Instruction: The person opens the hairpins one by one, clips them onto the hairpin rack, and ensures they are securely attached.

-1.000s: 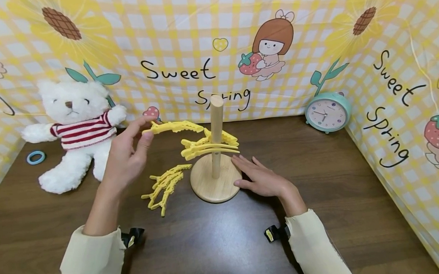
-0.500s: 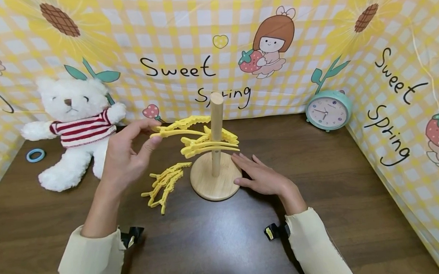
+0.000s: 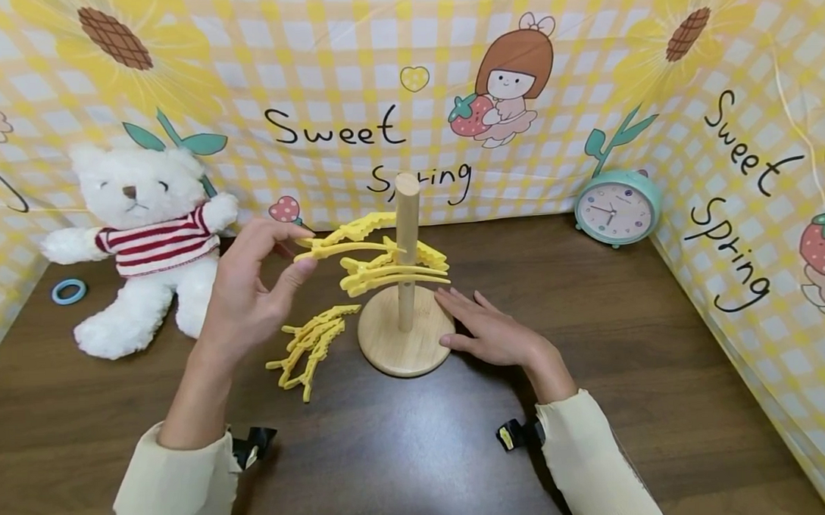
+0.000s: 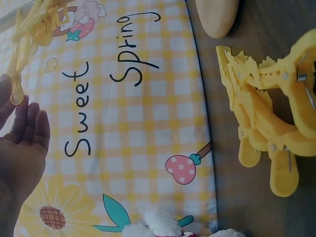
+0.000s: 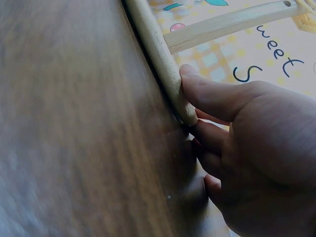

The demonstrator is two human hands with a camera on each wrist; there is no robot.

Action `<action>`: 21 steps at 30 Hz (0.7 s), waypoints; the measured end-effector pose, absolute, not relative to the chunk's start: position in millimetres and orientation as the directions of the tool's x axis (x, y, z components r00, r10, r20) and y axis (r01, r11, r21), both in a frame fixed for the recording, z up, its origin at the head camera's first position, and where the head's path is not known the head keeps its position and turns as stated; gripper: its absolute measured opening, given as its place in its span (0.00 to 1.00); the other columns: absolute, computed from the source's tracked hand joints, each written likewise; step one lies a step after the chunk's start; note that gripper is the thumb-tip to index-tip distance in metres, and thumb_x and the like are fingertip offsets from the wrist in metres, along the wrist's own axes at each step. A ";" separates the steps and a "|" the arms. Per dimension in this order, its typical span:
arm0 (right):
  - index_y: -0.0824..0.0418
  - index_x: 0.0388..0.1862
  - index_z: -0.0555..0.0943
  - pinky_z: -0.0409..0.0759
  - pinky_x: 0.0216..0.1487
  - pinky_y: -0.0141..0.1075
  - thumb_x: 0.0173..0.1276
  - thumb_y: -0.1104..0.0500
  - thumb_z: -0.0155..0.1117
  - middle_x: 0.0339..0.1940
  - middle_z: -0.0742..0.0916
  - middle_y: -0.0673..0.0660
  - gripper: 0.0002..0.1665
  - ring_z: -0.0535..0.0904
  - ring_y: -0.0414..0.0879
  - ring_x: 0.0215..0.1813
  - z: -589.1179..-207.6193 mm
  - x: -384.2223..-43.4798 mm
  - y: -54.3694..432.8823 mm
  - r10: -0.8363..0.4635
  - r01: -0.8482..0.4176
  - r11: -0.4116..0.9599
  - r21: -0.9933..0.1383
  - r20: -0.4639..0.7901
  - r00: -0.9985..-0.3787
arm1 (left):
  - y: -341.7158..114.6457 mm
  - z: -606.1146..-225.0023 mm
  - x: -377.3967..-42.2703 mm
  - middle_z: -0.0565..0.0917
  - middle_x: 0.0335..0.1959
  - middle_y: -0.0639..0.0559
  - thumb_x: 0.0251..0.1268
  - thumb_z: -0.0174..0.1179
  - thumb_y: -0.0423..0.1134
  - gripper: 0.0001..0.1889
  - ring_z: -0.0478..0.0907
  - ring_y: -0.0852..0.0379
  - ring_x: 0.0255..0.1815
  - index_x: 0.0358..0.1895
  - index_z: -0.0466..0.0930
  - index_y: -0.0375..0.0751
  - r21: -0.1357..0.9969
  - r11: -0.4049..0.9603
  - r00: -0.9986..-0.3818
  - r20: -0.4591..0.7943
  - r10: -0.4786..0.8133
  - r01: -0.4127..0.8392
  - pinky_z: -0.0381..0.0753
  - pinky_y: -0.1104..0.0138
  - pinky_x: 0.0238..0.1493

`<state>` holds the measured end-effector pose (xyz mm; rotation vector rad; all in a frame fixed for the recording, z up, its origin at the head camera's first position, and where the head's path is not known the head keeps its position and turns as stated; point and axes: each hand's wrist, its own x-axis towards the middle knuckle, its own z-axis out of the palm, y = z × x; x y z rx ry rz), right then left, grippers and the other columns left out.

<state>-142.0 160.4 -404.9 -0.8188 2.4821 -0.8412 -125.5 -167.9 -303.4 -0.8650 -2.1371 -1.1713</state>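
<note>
My left hand (image 3: 253,293) pinches the handle end of a yellow alligator hair clip (image 3: 344,248) between thumb and fingers. Its two arms are spread and reach toward the upright wooden post (image 3: 407,212). In the left wrist view, the hand (image 4: 22,158) shows at the left edge below the clips. Lower on the post, other yellow hair clips (image 3: 386,278) are clamped, handles pointing left. My right hand (image 3: 493,334) rests at the right rim of the round wooden base (image 3: 402,356), its fingers fairly straight. The right wrist view shows the thumb (image 5: 207,94) touching that rim.
Several yellow hair clips (image 3: 311,348) lie piled on the brown table (image 3: 406,455), left of the base. A white teddy bear (image 3: 156,247) and a blue ring (image 3: 69,291) are at the left. An alarm clock (image 3: 615,209) stands at the back right, before checked cloth (image 3: 296,64).
My left hand has moved right, bringing the clip to the post. The clip's arms, together a second ago, are now spread. My right hand stays at the base.
</note>
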 end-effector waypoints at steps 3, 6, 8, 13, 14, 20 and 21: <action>0.59 0.84 0.49 0.32 0.80 0.47 0.80 0.49 0.56 0.83 0.55 0.57 0.43 0.42 0.46 0.83 -405.0 -142.3 160.9 -0.636 -0.401 0.649 -0.647 -0.171 -0.752 | -165.9 -303.1 -124.9 0.78 0.38 0.40 0.62 0.67 0.24 0.11 0.72 0.50 0.40 0.47 0.81 0.27 0.503 0.419 -0.633 0.725 0.273 0.756 0.70 0.69 0.47; 0.58 0.84 0.49 0.32 0.80 0.47 0.80 0.48 0.56 0.84 0.55 0.57 0.43 0.42 0.46 0.83 -405.1 -142.2 161.0 -0.635 -0.398 0.649 -0.648 -0.173 -0.753 | -163.5 -301.9 -123.6 0.75 0.34 0.42 0.68 0.67 0.35 0.12 0.71 0.53 0.38 0.45 0.82 0.27 0.498 0.413 -0.625 0.730 0.275 0.763 0.69 0.71 0.45; 0.58 0.84 0.49 0.32 0.80 0.46 0.80 0.48 0.55 0.84 0.55 0.56 0.43 0.42 0.45 0.83 -404.9 -142.0 160.9 -0.634 -0.396 0.649 -0.650 -0.174 -0.754 | -161.3 -299.8 -122.1 0.74 0.32 0.43 0.67 0.68 0.34 0.11 0.70 0.54 0.36 0.44 0.82 0.27 0.501 0.409 -0.627 0.726 0.282 0.763 0.68 0.71 0.42; 0.58 0.84 0.49 0.32 0.80 0.46 0.80 0.48 0.56 0.83 0.55 0.56 0.43 0.42 0.45 0.83 -405.0 -141.9 160.4 -0.632 -0.396 0.649 -0.649 -0.172 -0.755 | -154.3 -294.8 -116.7 0.76 0.29 0.46 0.49 0.72 0.16 0.15 0.71 0.58 0.33 0.41 0.85 0.28 0.551 0.400 -0.666 0.701 0.254 0.733 0.70 0.72 0.39; 0.57 0.84 0.49 0.32 0.80 0.46 0.80 0.48 0.56 0.83 0.55 0.56 0.43 0.42 0.45 0.83 -405.0 -141.9 160.4 -0.633 -0.397 0.650 -0.648 -0.172 -0.755 | -152.9 -294.1 -116.0 0.77 0.29 0.47 0.48 0.73 0.16 0.14 0.72 0.59 0.33 0.40 0.85 0.28 0.563 0.397 -0.674 0.698 0.242 0.725 0.71 0.73 0.39; 0.58 0.84 0.49 0.33 0.80 0.47 0.80 0.48 0.56 0.83 0.55 0.56 0.43 0.43 0.46 0.83 -404.4 -141.5 160.4 -0.636 -0.407 0.651 -0.641 -0.168 -0.753 | -145.2 -291.3 -113.3 0.80 0.26 0.49 0.48 0.74 0.17 0.12 0.74 0.60 0.31 0.37 0.87 0.28 0.614 0.365 -0.703 0.682 0.203 0.700 0.75 0.73 0.37; 0.59 0.84 0.49 0.33 0.80 0.47 0.80 0.48 0.56 0.83 0.55 0.56 0.43 0.43 0.46 0.83 -404.4 -141.4 160.4 -0.636 -0.408 0.652 -0.639 -0.168 -0.753 | -143.7 -291.2 -113.0 0.80 0.26 0.49 0.48 0.74 0.17 0.12 0.74 0.60 0.31 0.37 0.88 0.28 0.618 0.360 -0.705 0.680 0.202 0.699 0.75 0.73 0.37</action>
